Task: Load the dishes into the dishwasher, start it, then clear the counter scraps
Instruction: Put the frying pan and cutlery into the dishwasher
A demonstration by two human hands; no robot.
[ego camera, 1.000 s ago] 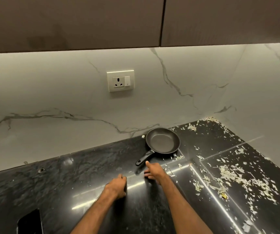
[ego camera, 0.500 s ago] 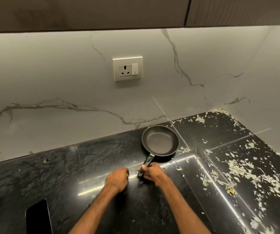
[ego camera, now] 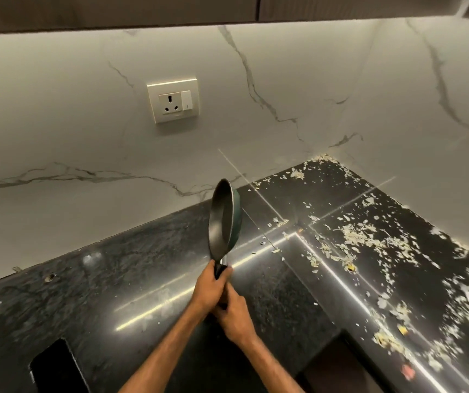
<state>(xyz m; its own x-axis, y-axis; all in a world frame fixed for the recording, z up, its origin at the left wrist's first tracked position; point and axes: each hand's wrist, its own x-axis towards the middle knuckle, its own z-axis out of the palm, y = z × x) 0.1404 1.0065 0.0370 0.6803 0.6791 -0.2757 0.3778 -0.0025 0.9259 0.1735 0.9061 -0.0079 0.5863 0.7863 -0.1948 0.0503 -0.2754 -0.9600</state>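
The pan (ego camera: 221, 222) is held up over the middle of the black counter (ego camera: 142, 279), turned on its edge. Its dark inside faces left and a strip of green outer wall shows along its right side. Its handle (ego camera: 219, 270) points down and toward the person.

Both hands are on the handle. The left hand (ego camera: 210, 290) is the farther one, just below the pan, with its fingers and thumb curled round the grip. The right hand (ego camera: 234, 317) is nearer and touches the left. Its fingers wrap the handle's near end, most of which is hidden between the two hands.

Pale scraps (ego camera: 358, 242) are scattered thickly over the right part of the counter, from the far corner to the near right edge. A few flecks lie just right of the pan.

A dark phone (ego camera: 53, 367) lies flat on the counter at near left. A socket (ego camera: 172, 100) with a switch is set in the veined marble wall (ego camera: 57, 123) behind, and dark cabinets (ego camera: 114, 9) run along the top.
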